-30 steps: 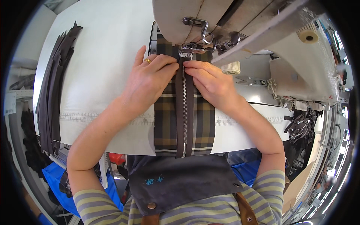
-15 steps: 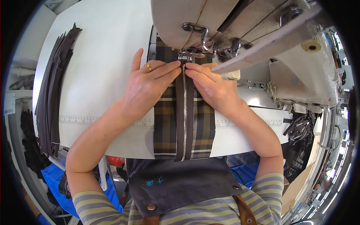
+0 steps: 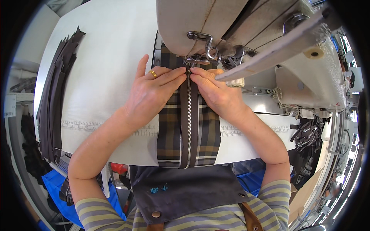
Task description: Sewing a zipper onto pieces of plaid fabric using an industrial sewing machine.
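- One white surface (image 3: 104, 57) spans the view; it and everything on it sit lower than a second ago, so the camera seems to have tipped, not the work to have slid.
- The sewing machine (image 3: 185, 23) looms from twelve to three o'clock of the fingertips.
- The plaid fabric (image 3: 169, 144) runs from twelve to six, its near end about level with the surface's front edge, as before.
- The zipper (image 3: 189, 115) lies lengthwise on the fabric, teeth up, far end by the machine's presser foot (image 3: 196, 61).
- The left hand (image 3: 149, 85), at nine, has straightened from a curl: long fingers together on the zipper's edge, little finger raised.
- The right hand (image 3: 219, 93), at three, has its fingertips bunched at the opposite edge. Whether either pinches, I cannot tell.
- The straighter fingers suggest, I judge, flattening and lining up the zipper near the foot.
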